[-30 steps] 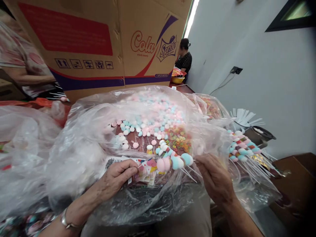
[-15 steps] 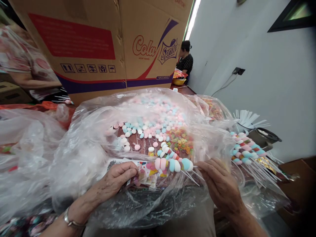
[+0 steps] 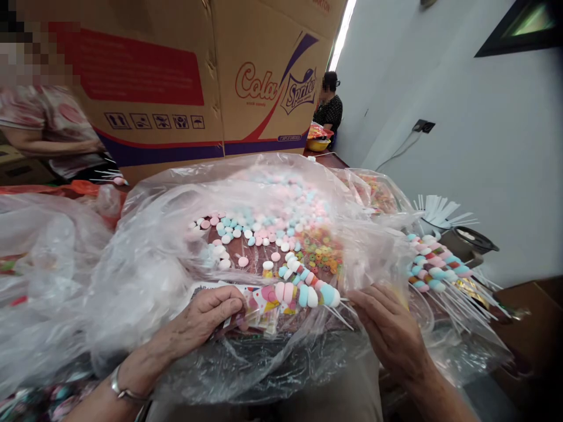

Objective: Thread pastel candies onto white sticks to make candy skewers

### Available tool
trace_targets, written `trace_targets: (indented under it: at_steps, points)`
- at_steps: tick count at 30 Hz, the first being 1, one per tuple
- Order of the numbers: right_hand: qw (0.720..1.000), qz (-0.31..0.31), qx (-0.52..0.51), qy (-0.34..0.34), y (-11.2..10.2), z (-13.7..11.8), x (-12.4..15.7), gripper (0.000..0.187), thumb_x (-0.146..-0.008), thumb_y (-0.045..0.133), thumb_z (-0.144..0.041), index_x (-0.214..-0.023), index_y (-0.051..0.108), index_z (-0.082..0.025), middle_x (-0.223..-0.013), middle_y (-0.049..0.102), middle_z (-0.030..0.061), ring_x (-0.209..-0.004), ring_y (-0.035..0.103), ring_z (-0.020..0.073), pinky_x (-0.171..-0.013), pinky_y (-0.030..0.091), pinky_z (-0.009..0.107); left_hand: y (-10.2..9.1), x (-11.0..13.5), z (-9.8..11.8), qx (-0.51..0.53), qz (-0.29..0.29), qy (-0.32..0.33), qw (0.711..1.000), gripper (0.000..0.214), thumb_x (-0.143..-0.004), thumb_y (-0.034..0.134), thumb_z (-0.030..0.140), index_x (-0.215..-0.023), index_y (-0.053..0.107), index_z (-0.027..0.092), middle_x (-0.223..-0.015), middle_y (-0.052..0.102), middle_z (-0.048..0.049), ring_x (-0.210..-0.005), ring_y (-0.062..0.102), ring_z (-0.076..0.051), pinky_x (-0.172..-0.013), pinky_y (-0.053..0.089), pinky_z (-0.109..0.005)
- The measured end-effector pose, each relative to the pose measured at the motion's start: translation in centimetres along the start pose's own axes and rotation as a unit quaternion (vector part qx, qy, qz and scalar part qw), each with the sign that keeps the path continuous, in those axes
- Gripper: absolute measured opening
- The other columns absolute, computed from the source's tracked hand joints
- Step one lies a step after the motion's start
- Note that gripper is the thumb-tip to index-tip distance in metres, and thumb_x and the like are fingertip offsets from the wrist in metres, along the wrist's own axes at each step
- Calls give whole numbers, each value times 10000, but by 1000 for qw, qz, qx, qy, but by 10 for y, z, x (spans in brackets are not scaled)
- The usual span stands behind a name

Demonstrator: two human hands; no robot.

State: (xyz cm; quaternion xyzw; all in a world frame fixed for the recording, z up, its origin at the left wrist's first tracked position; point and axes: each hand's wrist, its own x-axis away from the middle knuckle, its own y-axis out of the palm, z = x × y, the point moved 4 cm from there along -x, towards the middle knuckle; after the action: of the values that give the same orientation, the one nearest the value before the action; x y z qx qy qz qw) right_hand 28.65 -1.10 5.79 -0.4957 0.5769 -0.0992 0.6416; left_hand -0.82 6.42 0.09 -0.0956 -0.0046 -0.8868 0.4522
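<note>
My left hand [image 3: 213,313] pinches the left end of a small clear wrapper [image 3: 259,300] printed with coloured dots. Fingers closed, my right hand [image 3: 389,328] grips the stick end of a marshmallow-like candy skewer [image 3: 308,295] in pink, white and pale blue. The skewer lies level between both hands, its left end at the wrapper's mouth; how far inside it sits I cannot tell. Behind it another candy skewer [image 3: 301,271] rests at a slant. Loose pastel candies [image 3: 259,234] and small ring gummies [image 3: 323,252] lie on the plastic sheeting beyond.
A large cardboard carton [image 3: 264,76] stands at the back. Finished-looking skewers [image 3: 440,264] are piled at the right, near a dark lidded pot [image 3: 468,243] and white sticks [image 3: 444,210]. Crumpled plastic [image 3: 48,281] covers the left. Two other people are farther back.
The candy skewer has shifted very slightly left with my right hand. Both hands keep their grip. The person at the far left has moved their arm.
</note>
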Motion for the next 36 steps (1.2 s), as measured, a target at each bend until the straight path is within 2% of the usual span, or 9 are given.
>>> trace_targets:
  at_steps: [4, 9, 14, 19, 22, 26, 32, 36]
  points:
    - [1000, -19, -9, -17, -2, -2, 0, 209, -990, 455, -145, -984, 653, -211, -795, 673, 46, -734, 565, 191, -687, 422, 329, -1, 0, 5, -58, -10, -5, 998, 406, -940, 506, 490, -755, 671, 169, -706, 680, -13, -557, 459, -116, -507, 323, -215]
    - [998, -36, -4, -43, -6, -4, -4, 196, -984, 463, -148, -976, 649, -211, -773, 675, 39, -701, 531, 186, -674, 407, 331, -2, -1, 20, -176, -41, 7, 983, 343, -931, 506, 414, -718, 645, 184, -675, 579, 33, -614, 477, -127, -560, 350, -214]
    - [998, -46, -24, -19, 2, 0, 0, 211, -974, 450, -151, -1002, 654, -200, -780, 669, 46, -718, 542, 190, -689, 428, 342, -3, -3, 26, -186, -50, 25, 981, 302, -928, 512, 386, -737, 647, 194, -700, 597, 32, -656, 518, -142, -600, 380, -218]
    - [996, -65, -55, -10, 9, -1, 0, 191, -970, 457, -135, -1018, 634, -190, -819, 660, 49, -754, 549, 186, -707, 438, 330, -1, -4, 25, -149, -58, -7, 987, 290, -919, 507, 408, -767, 635, 196, -695, 609, 32, -621, 510, -136, -573, 372, -217]
    - [996, -71, -57, -17, 11, -7, -4, 183, -966, 458, -129, -979, 630, -190, -777, 644, 38, -727, 552, 181, -670, 426, 313, 2, -5, 29, -163, -58, 6, 985, 297, -910, 522, 414, -744, 628, 191, -685, 584, 32, -633, 504, -136, -588, 376, -220]
    - [997, -65, -52, 5, 10, -8, -9, 192, -974, 448, -156, -974, 635, -200, -780, 659, 36, -737, 580, 184, -699, 432, 322, 6, -6, 33, -192, -89, 28, 977, 270, -932, 499, 354, -758, 631, 194, -673, 598, 33, -630, 514, -134, -606, 391, -220]
    - [985, -141, -91, 30, 12, -6, -12, 214, -1006, 421, -197, -930, 620, -217, -818, 672, 34, -790, 608, 181, -739, 448, 316, 3, -6, 33, -250, -94, 72, 961, 214, -920, 527, 258, -765, 658, 193, -662, 612, 35, -600, 511, -123, -563, 388, -201]
    - [979, -177, -100, 4, 14, -11, -13, 219, -1014, 427, -199, -881, 600, -213, -762, 631, 13, -756, 560, 176, -738, 417, 320, -3, -6, 33, -265, -72, 93, 957, 232, -932, 535, 274, -743, 647, 199, -661, 619, 29, -597, 522, -128, -556, 396, -199]
